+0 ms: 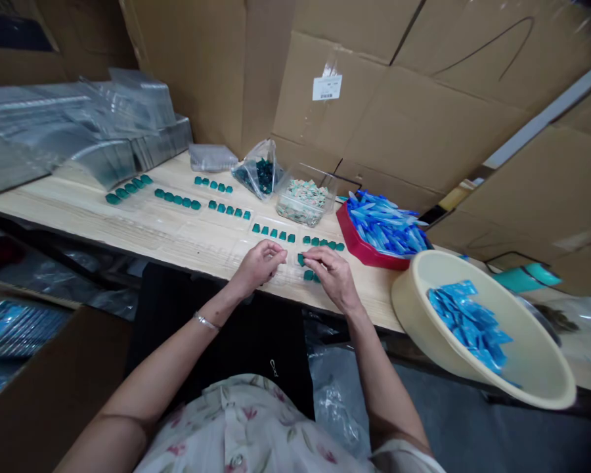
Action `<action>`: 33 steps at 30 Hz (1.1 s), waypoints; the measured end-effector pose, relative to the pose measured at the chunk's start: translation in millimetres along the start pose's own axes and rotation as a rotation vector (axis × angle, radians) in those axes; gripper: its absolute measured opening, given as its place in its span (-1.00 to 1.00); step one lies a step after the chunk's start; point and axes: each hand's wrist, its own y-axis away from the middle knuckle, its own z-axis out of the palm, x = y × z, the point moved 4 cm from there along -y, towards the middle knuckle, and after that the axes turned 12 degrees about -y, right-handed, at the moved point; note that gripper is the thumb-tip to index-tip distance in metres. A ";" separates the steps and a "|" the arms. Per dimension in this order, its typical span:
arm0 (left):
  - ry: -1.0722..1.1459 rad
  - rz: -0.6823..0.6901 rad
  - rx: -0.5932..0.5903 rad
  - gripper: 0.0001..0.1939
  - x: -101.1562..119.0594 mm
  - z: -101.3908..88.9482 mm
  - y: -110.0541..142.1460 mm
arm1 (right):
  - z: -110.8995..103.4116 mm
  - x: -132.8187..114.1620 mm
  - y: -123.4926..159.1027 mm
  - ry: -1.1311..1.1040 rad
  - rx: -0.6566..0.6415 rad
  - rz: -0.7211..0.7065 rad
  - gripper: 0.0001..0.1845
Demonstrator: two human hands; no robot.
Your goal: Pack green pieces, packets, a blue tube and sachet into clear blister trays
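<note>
**Teal pieces in rows on clear blister tray; both hands at tray**

Barcode label on cardboard carton: too small to read. Clear bag holds dark teal pieces; clear tub, pale mixed pieces; red tray, blue pieces; cream basin, blue packets. Tray lies on wooden table. Right hand: fingers curved down, tips at the nearest teal pieces, just under them. Left hand: fingers bunched, just beside right, not touching it. Pinch in either hand: cannot tell.
</note>
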 end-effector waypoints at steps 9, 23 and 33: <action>0.284 -0.099 -0.012 -0.77 0.8 -25.6 6.1 | 6.8 28.1 16.4 0.503 -0.317 -0.131 -0.76; 1.033 -0.350 0.010 -0.93 -4.7 -27.9 -4.0 | 18.7 9.1 14.7 0.557 -0.350 -0.113 -0.77; 1.034 -0.367 0.034 -0.88 -8.4 -41.0 4.5 | 55.1 3.2 8.4 0.607 -0.577 -0.174 -0.77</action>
